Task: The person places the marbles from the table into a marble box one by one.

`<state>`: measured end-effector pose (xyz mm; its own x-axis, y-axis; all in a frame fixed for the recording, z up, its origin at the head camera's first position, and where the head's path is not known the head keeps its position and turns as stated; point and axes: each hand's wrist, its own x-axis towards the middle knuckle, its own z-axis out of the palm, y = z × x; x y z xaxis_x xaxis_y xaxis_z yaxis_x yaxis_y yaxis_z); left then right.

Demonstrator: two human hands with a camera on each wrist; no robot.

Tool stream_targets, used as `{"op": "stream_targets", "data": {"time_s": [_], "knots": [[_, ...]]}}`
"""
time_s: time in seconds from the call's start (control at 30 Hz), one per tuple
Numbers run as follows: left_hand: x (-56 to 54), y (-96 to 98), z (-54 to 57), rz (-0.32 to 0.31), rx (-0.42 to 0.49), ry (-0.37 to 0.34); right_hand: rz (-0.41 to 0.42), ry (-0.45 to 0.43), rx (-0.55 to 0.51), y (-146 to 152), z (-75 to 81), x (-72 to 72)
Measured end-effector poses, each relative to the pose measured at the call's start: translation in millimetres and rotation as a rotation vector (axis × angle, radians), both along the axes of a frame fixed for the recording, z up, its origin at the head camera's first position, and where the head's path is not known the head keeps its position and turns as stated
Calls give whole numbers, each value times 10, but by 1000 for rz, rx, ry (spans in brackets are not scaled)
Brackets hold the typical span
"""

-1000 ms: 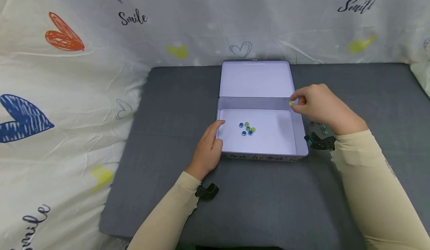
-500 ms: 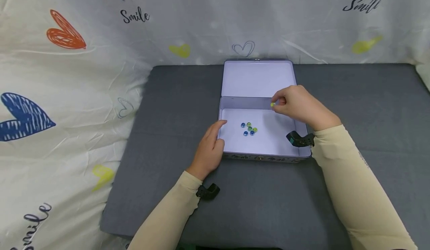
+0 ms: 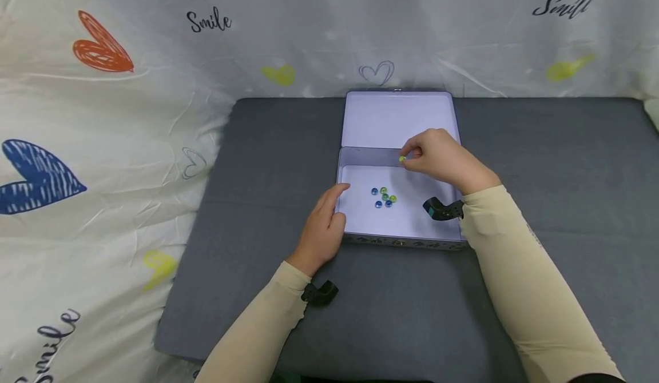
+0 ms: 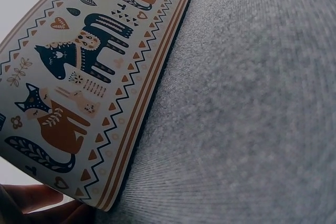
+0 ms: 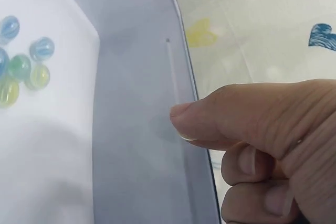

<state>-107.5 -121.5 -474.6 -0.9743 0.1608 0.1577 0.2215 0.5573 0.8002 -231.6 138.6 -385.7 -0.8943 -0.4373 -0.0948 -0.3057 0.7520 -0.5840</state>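
Between thumb and fingertips my right hand (image 3: 447, 157) pinches a small yellow-green marble (image 3: 402, 159), above the back part of a lidded tin box (image 3: 360, 220). The right wrist view shows the thumb (image 5: 210, 116) and curled fingers over the box's inner wall, with the held marble hidden. My left hand (image 3: 318, 237) rests against the box's left side, its index finger at the rim. Fingers (image 4: 31, 196) show by the box's patterned corner in the left wrist view. Several blue, green and yellow-green marbles (image 3: 384, 197) lie clustered on the white box floor.
The lid (image 3: 401, 119) stands raised at the back of the box. Under the box lies a dark grey table surface (image 3: 268, 200). A white curtain (image 3: 309, 46) with hearts and lettering borders the table's back and left side.
My right hand has carried the marble leftward, from the box's right edge to over its interior. My left hand has stayed at the box's left side. The head view has shifted slightly.
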Motion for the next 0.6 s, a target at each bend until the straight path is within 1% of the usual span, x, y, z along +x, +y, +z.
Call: {"op": "stream_targets", "data": {"time_s": [0.2,0.37,0.6], "knots": [[5,-9,14,-6,-4,-1,20,-47,3,-103,-49,-22],[4,-13,28,1,-3,5,42,-58,-3,-159,-94,-32],[7,-32,22,-4,-14,-8,58,-82,31,-184,-218,-32]]}}
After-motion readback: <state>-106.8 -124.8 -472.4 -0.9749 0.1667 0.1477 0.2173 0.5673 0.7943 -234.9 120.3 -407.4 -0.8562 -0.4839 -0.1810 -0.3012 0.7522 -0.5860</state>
